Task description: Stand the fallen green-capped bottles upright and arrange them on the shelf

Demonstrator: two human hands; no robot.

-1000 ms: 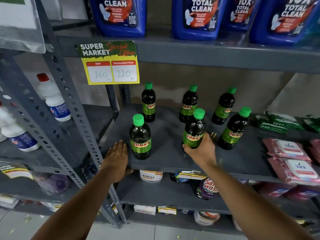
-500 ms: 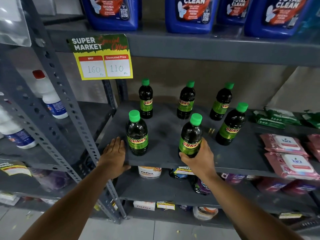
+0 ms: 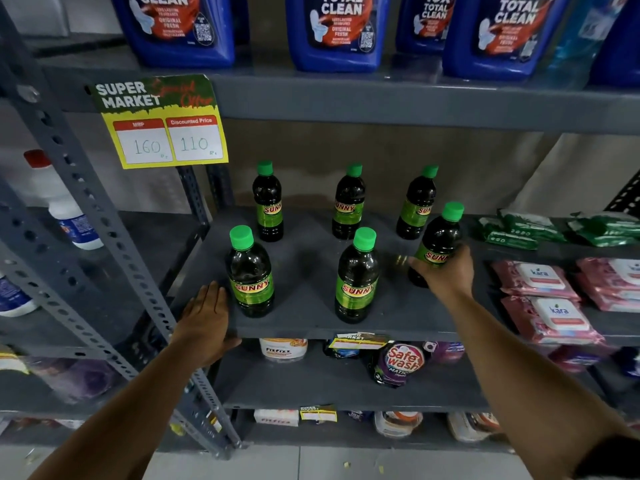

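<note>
Several dark bottles with green caps and green SUNNY labels stand upright on the grey shelf (image 3: 308,261), in a back row and a front row. The front row holds a left bottle (image 3: 251,271), a middle bottle (image 3: 356,275) and a right bottle (image 3: 441,237). My right hand (image 3: 446,275) is wrapped around the lower part of the front right bottle, which leans slightly. My left hand (image 3: 207,320) lies flat on the shelf's front left edge, just left of the front left bottle, and holds nothing.
A yellow price tag (image 3: 162,123) hangs from the shelf above, under blue cleaner jugs (image 3: 332,29). Green packs (image 3: 512,233) and pink wipe packs (image 3: 547,299) lie to the right. A perforated upright post (image 3: 104,244) stands left; white bottles (image 3: 69,216) sit beyond it.
My right hand let go of the front middle bottle and moved right onto the front right bottle. The left hand stayed on the shelf edge.
</note>
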